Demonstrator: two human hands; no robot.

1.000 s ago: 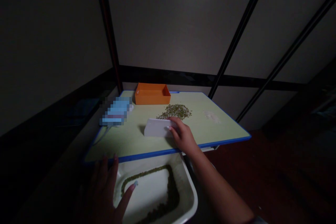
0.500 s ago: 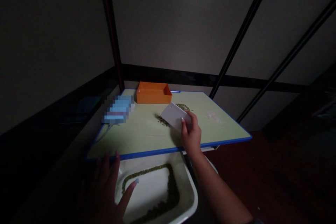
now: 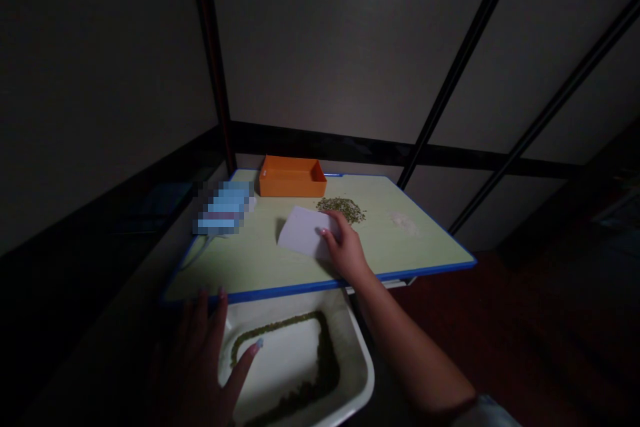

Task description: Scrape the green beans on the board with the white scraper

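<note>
My right hand [image 3: 347, 245] pinches a flat white plastic scraper [image 3: 301, 232] by its right end, thumb on its near face. The scraper is tilted low over the pale green tabletop [image 3: 255, 260]; whether its lower edge touches the top I cannot tell. Just behind the hand lies a scattered pile of greenish-brown seed-like bits [image 3: 343, 208]. In the shadow at lower left, my left hand [image 3: 205, 353] has its fingers spread at the left side of a white basin [image 3: 357, 360]. Similar green bits [image 3: 327, 360] line the edges of the basin's bottom.
An open orange box [image 3: 293, 187] stands at the table's back. On the left lies a blurred light-blue item [image 3: 225, 207] with a pale cord. A small whitish heap [image 3: 404, 221] is at the right of the tabletop. Wall panels rise close behind the table.
My right hand has moved left with the scraper, which now lies flatter. More of the pile behind it shows, and the bits left of the scraper are out of sight. My left hand stays put.
</note>
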